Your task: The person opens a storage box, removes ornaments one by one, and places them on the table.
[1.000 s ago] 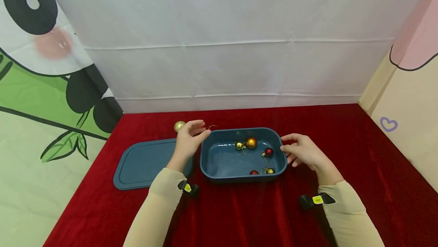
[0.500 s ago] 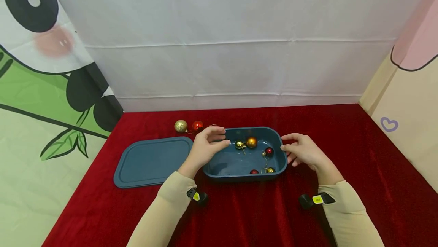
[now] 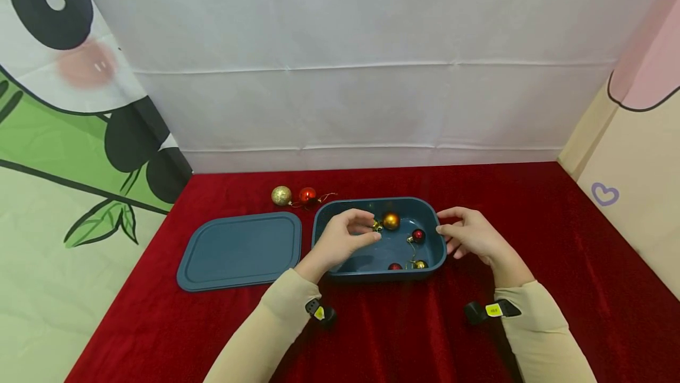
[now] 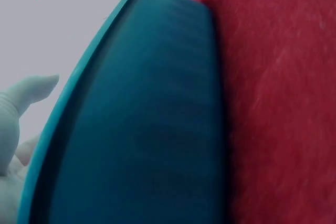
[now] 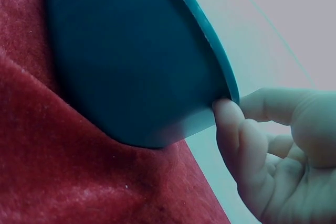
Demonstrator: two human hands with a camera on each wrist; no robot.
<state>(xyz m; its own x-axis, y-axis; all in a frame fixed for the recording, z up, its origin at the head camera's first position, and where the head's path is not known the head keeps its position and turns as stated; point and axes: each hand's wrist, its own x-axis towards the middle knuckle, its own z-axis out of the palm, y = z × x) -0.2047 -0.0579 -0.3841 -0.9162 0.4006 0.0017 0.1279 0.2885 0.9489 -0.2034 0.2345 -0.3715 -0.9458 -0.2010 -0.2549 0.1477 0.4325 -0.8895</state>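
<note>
A blue rectangular box (image 3: 366, 274) stands on the red cloth with several small Christmas baubles inside. Over its left half hovers my left hand (image 3: 342, 236), thumb and fingers apart, holding nothing. Closest to those fingertips is a small gold bauble (image 3: 378, 226), partly hidden by them. An orange-gold bauble (image 3: 391, 221) lies just beyond it. Farther right are a dark red bauble (image 3: 418, 235), a gold bauble (image 3: 420, 265) and another red bauble (image 3: 395, 267) by the near wall. My right hand (image 3: 470, 234) pinches the box's right rim, as the right wrist view shows at the rim (image 5: 231, 85).
Left of the box, a flat blue lid (image 3: 241, 250) lies on the cloth. Behind the lid are a glittery gold bauble (image 3: 281, 196) and a shiny red bauble (image 3: 307, 196) with string loops. A white sheet (image 3: 366, 105) hangs behind the table.
My left hand has moved right, from above the lid and baubles at the back left to over the box. That uncovered the red bauble and lid. The right hand stays at the rim.
</note>
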